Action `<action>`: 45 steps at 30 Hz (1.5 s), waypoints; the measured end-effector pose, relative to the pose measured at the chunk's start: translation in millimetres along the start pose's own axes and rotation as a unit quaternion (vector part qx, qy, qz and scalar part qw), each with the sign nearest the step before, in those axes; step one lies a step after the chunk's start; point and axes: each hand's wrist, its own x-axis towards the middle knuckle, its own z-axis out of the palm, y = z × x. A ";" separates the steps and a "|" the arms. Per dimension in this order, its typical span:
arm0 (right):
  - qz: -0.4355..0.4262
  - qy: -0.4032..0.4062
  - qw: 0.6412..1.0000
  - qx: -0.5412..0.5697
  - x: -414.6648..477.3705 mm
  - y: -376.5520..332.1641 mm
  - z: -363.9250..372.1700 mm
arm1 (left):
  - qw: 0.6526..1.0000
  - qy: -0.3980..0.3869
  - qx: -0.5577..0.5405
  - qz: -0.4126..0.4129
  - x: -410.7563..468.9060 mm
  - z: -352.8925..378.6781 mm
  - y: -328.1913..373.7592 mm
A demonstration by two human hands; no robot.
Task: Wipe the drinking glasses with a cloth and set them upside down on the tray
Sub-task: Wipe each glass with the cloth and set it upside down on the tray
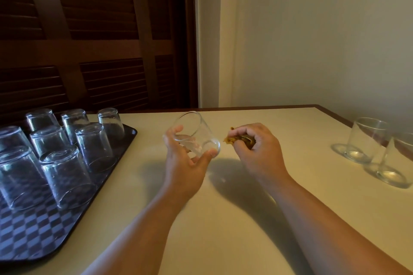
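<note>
My left hand (183, 158) grips a clear drinking glass (196, 129) above the middle of the table, tilted with its mouth toward the upper left. Just to its right, my right hand (257, 143) is curled round a bunched yellow-brown cloth (237, 138), which is apart from the glass. On the left lies a dark checkered tray (44, 225) carrying several glasses (64, 176) set upside down. Two upright glasses (366, 138) stand on the table at the far right.
The cream table (223, 219) has a brown edge band along its back and right sides. A dark louvred wooden door stands behind the tray, and a pale wall rises behind the right half of the table.
</note>
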 end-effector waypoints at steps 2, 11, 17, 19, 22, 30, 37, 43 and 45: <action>-0.028 0.002 0.998 -0.049 1.2 0.6 -1.3 | 1.000 -0.009 0.000 -0.001 -0.3 -0.1 -3.3; -0.079 -0.020 0.992 0.094 -12.9 -21.2 9.8 | 0.986 -0.164 0.003 -0.037 -15.7 10.9 -2.8; -0.022 -0.052 0.990 0.131 -10.2 -12.8 9.9 | 0.989 -0.140 -0.039 -0.039 -13.3 3.2 4.8; -0.055 -0.045 0.988 0.136 -13.8 -20.6 10.5 | 0.988 -0.147 -0.028 -0.043 -14.5 4.1 4.9; -0.037 -0.046 0.990 0.126 -11.8 -15.9 10.7 | 0.987 -0.148 -0.041 -0.054 -15.4 4.9 7.1; -0.060 -0.052 0.988 0.135 -16.0 -23.1 14.2 | 0.980 -0.163 -0.053 -0.104 -15.5 11.1 7.6; 0.020 -0.072 0.991 0.114 -9.7 -8.1 15.4 | 0.985 -0.139 -0.041 -0.093 -15.6 10.2 4.1; -0.053 -0.045 0.992 0.102 -11.8 -15.5 13.0 | 0.989 -0.124 -0.042 -0.065 -17.3 11.1 9.6; -0.008 -0.048 0.993 0.104 -7.6 -9.7 13.0 | 0.994 -0.101 -0.016 -0.032 -16.8 8.5 10.0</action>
